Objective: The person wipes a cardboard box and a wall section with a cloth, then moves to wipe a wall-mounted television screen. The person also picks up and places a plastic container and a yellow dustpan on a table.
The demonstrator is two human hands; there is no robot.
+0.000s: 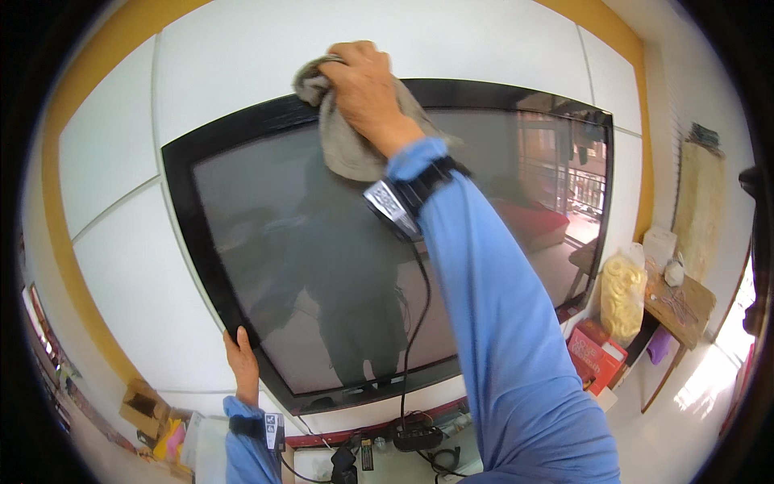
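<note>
A large flat-screen television (260, 242) with a glossy black frame is fixed against a white panelled wall. My right hand (366, 91) grips a grey-brown cloth (344, 148) at the television's top edge. Part of the cloth hangs down over the upper screen, and my wrist and sleeve hide some of it. At the lower left, my left hand (242, 360) rests against the side of the black frame, its thumb on the front and no object in it. Each wrist bears a strapped device with a cable.
Below the television, a shelf holds a black power strip (417, 437), cables and a remote control (367, 455). An open cardboard box (144, 406) stands at lower left. On the right are a wooden table (683, 308), a bag of yellow items (623, 296) and a red box (595, 357).
</note>
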